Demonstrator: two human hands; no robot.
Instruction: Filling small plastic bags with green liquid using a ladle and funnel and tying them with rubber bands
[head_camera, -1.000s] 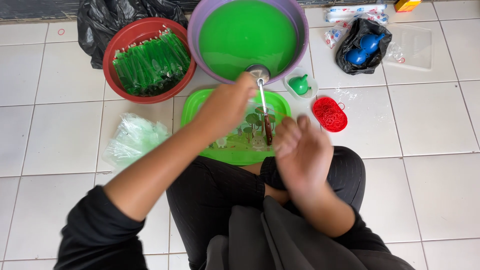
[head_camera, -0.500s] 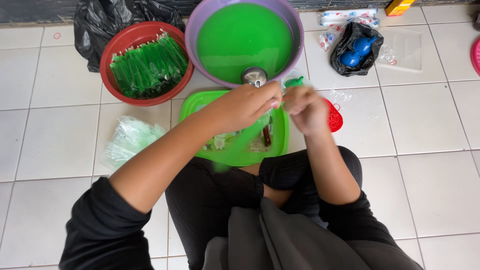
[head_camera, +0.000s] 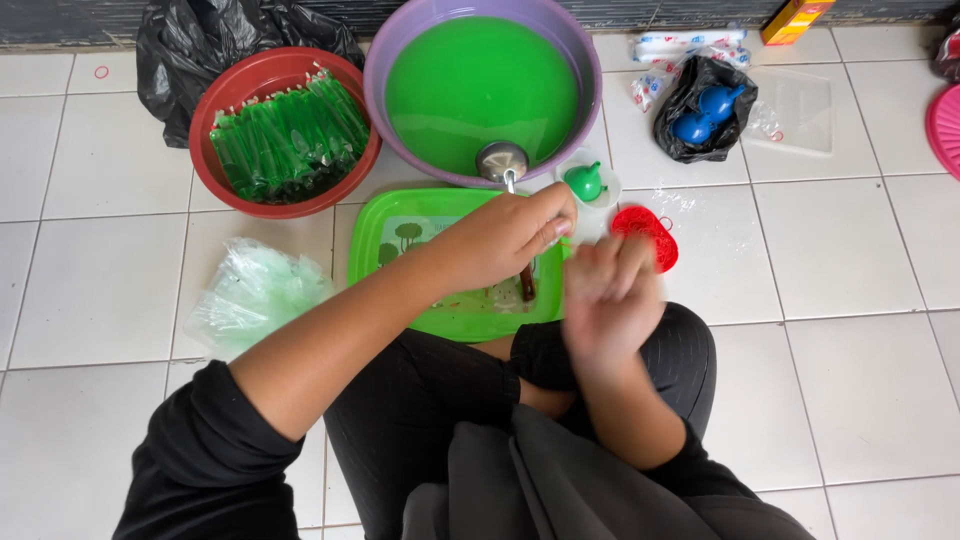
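Left hand, fingers pinched together, hides the green tray; blurred right hand, fingers together, blocks the red strainer.

Seated cross-legged in black trousers, the person reaches forward with both bare hands. The left hand extends from a long, bare forearm, its black sleeve pushed up past the elbow; the arm runs diagonally from lower left to upper right. Its fingers curl inward into a loose fist, thumb pressed toward the fingertips in a pinching grip, knuckles facing up. The right hand sits just beside and slightly nearer the body, blurred by motion, its fingers raised and partly spread, the back of the hand toward the camera. The right forearm rises steeply from the lap, elbow tucked close against the knee. The two hands are close but apart.
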